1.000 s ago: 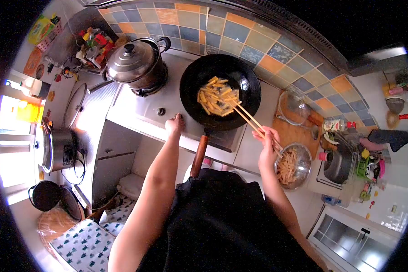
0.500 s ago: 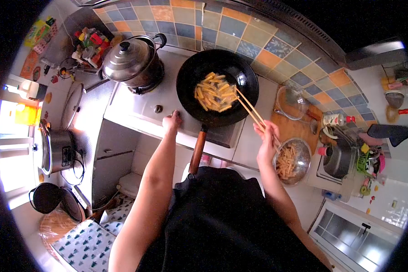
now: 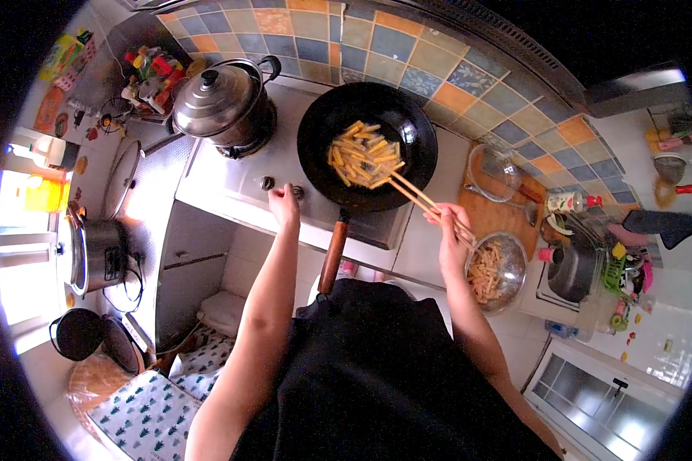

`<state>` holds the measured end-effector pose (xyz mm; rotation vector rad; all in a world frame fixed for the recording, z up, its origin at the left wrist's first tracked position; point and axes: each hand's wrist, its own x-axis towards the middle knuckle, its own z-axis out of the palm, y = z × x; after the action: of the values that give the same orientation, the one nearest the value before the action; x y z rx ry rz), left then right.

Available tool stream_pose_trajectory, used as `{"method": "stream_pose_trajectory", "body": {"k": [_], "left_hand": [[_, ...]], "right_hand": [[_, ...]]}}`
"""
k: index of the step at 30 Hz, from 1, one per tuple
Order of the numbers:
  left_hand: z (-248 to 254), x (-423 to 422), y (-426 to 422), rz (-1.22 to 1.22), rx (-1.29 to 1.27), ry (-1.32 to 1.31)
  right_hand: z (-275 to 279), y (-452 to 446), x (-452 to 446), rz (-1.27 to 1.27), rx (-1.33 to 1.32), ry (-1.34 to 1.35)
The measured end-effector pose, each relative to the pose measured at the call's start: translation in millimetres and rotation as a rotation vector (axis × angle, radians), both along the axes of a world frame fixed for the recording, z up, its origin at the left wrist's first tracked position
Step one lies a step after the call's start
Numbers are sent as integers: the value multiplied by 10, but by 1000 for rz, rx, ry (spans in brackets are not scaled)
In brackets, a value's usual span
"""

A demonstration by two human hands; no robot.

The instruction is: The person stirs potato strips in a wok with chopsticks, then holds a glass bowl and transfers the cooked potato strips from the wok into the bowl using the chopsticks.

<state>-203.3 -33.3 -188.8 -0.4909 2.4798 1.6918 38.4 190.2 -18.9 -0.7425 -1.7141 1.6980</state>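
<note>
The right hand point(image 3: 454, 225) is closed around a pair of wooden chopsticks point(image 3: 424, 201), whose tips reach over the wok's front-right rim into the golden strips point(image 3: 361, 156). These strips lie piled in the middle of the black wok point(image 3: 409, 123), at the right end of the gas stove point(image 3: 227, 186); its wooden handle point(image 3: 334, 257) juts past the stove's front edge. The left hand point(image 3: 284, 204) is loosely curled near that edge, fingertips just beside the right knob point(image 3: 298, 191); whether it grips the knob, I cannot tell. A lidded steel pot point(image 3: 217, 107) stands toward the stove's back-left corner. Below the right hand, a bowl point(image 3: 518, 275) of pale strips point(image 3: 485, 275) sits by the front edge of a wooden cutting board point(image 3: 509, 219).
</note>
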Motion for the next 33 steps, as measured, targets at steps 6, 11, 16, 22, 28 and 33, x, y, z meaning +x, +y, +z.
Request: {"method": "stream_pose_trajectory", "body": {"k": [6,11,16,22,28,33], "left_hand": [[860,366,79,-58,374,371],[1249,752,145,-217,487,429],[1470,1038,182,-284,500,365],[1537,1139,125,-313,540,334],[1535,1159,75,-358,546,339],[1525,1159,106,-357,564,322]], "right_hand": [[-45,-109,-175,188,9,-15],[-203,-233,-331,226,15,-53],[-289,-221,-440,198,134,-76],[-402,124,-411,40,-28,-43],[-472,407,-243,-109,-456,-72],[-375,424,-172,-46,-425,-104]]}}
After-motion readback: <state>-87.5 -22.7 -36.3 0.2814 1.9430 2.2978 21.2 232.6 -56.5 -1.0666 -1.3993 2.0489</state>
